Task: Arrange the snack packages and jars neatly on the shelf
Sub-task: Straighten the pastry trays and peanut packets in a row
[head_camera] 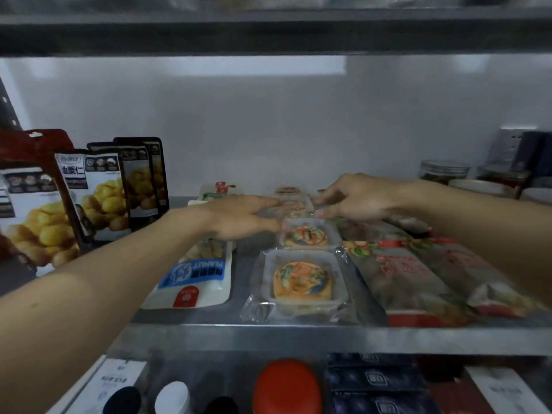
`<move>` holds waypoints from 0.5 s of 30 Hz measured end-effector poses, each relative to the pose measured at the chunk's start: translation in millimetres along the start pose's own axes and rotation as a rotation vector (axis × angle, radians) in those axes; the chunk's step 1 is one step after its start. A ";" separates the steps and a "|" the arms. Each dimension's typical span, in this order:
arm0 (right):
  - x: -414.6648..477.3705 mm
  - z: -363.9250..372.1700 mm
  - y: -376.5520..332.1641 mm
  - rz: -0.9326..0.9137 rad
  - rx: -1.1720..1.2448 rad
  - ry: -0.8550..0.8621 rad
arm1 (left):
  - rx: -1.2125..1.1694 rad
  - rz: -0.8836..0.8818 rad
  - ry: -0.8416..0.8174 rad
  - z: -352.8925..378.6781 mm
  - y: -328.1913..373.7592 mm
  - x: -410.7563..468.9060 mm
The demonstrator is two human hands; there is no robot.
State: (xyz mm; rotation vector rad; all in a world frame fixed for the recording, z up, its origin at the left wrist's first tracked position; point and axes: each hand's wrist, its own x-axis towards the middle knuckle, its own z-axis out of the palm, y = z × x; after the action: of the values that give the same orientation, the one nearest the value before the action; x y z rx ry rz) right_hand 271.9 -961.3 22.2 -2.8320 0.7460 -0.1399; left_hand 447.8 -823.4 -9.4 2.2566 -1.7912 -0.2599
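**Clear-wrapped pastry pack** point(294, 206), in the far middle of the metal shelf point(328, 339), held at both ends. The left grip point(239, 216), a bare hand reaching in from the near left, takes the pack's left edge between extended fingers above and thumb below. The right grip point(361, 195), a bare hand reaching in from the right, pinches the pack's right edge between thumb and curled forefinger. Blur hides whether the pack is raised or rests on the shelf.

Two like packs continue the line toward the front edge. The middle pack point(307, 236) lies just beside the held one, and the near pack point(301, 282) lies flat with its round printed pastry facing up. One more small pack point(288, 191) lies beyond the held one, near the white back wall point(268, 121).

Left of this line a white peanut bag point(197, 276) lies flat, its far end under the left wrist. At the far left, chestnut pouches point(92, 192) stand upright in an overlapping row. Right of the line, two long red-printed bags point(403, 279) lie flat side by side. Lidded jars point(443, 171) stand in the far right corner.

On the lower shelf, near the front, are a red cap point(286, 386) and dark boxes point(376, 380).
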 end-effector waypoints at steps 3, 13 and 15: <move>-21.0 7.8 -5.8 0.051 -0.006 -0.050 | -0.010 -0.022 -0.035 6.5 -1.9 -15.4; -29.2 35.8 -34.4 0.122 0.043 -0.062 | -0.061 0.011 -0.027 22.5 -10.0 -32.8; -26.2 37.0 -36.9 0.122 0.044 -0.063 | -0.025 0.010 -0.024 22.3 -10.6 -34.3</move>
State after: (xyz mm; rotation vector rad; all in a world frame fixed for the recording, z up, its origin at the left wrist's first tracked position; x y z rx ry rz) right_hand 272.0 -910.3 -6.6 -2.7271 0.8877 -0.0463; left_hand 443.4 -789.5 -34.3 2.2369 -1.8004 -0.3070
